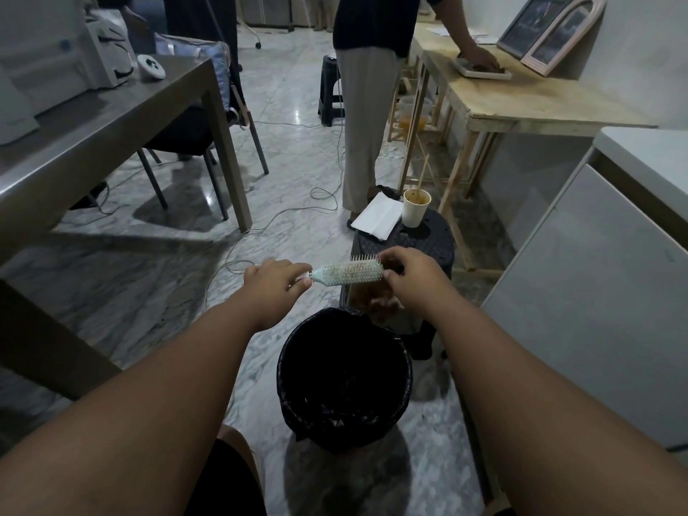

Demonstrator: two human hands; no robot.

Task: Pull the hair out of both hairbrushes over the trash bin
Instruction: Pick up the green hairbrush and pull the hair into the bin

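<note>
My left hand grips the handle of a pale green hairbrush, held level with its bristles up, above the far rim of the trash bin. Brownish hair is caught among the bristles. My right hand is at the brush's tip, fingers pinched on a tuft of brown hair. More brown hair shows below that hand, near the bin's far edge. The bin is round, lined with a black bag, and stands on the marble floor. I see only one hairbrush.
A dark plastic stool just beyond the bin carries a paper cup and a white napkin. A person stands at a wooden table. A grey table lies left, white cabinets right, cables cross the floor.
</note>
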